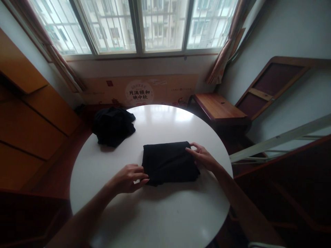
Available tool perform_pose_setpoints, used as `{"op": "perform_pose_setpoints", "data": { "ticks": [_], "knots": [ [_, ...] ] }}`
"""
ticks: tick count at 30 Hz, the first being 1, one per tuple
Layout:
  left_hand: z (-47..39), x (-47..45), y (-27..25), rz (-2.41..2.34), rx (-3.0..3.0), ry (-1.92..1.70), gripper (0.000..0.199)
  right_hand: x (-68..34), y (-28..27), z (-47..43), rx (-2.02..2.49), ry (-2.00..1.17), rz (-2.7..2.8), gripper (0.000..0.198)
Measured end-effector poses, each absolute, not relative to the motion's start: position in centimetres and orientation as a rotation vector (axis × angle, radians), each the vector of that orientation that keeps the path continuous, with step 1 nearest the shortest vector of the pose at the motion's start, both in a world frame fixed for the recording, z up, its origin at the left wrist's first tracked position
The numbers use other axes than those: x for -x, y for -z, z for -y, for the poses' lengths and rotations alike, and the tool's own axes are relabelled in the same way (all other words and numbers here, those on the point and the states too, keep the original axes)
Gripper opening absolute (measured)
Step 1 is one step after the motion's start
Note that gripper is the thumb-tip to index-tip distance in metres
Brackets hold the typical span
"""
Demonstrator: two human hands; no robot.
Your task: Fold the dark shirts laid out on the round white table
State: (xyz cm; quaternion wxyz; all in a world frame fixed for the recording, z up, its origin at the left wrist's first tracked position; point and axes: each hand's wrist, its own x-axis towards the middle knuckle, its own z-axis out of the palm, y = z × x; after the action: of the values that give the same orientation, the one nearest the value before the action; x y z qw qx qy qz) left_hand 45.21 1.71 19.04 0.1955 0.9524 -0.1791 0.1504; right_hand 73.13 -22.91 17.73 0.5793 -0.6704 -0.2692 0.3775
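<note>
A black garment (pixel 168 162), folded into a flat rectangle, lies on the white round table (pixel 124 213). At its near left corner, my left hand (pixel 130 178) pinches the edge between thumb and fingers. My right hand (pixel 201 156) grips the far right corner, thumb on top and fingers at the side. What kind of garment it is cannot be made out. Farther back on the left, a crumpled heap of black cloth (pixel 112 125) rests near the table's rim, apart from both hands.
Beyond the table stand a printed cardboard panel (pixel 160 88) and a barred window (pixel 162 27). A wooden desk (pixel 219 106) is at the back right, with a pale metal rail (pixel 281 137) nearer. Wooden cabinets (pixel 31 120) line the left.
</note>
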Motion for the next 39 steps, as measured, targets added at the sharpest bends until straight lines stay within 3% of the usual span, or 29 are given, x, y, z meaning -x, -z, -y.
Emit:
{"op": "perform_pose_setpoints", "data": {
  "ticks": [6,15,22,26,30,39],
  "knots": [
    [-2.3,-44.9,-18.0,0.287,-2.706,-0.324,0.045,-73.1,-18.7,24.1,1.5,-1.182,0.755,0.103],
    [-1.5,-45.1,-18.6,0.453,-2.709,-0.397,0.015,-73.2,-19.5,24.6,1.404,-1.33,0.756,0.113],
    [-1.5,-44.9,-19.1,0.503,-2.64,-0.382,0.02,-73.5,-19.0,24.7,1.38,-1.279,0.667,0.102],
    [-2.4,-45.2,-18.8,0.327,-2.582,-0.501,0.017,-73.6,-18.2,24.1,1.452,-1.158,0.562,0.076],
    [-2.8,-45.5,-18.6,0.417,-2.46,-0.331,0.033,-73.6,-17.5,22.8,1.568,-0.875,0.49,0.062],
    [-2.0,-45.6,-18.3,0.501,-2.439,-0.162,0.032,-73.5,-16.7,20.9,1.601,-0.434,0.576,0.068]
  ]
}}
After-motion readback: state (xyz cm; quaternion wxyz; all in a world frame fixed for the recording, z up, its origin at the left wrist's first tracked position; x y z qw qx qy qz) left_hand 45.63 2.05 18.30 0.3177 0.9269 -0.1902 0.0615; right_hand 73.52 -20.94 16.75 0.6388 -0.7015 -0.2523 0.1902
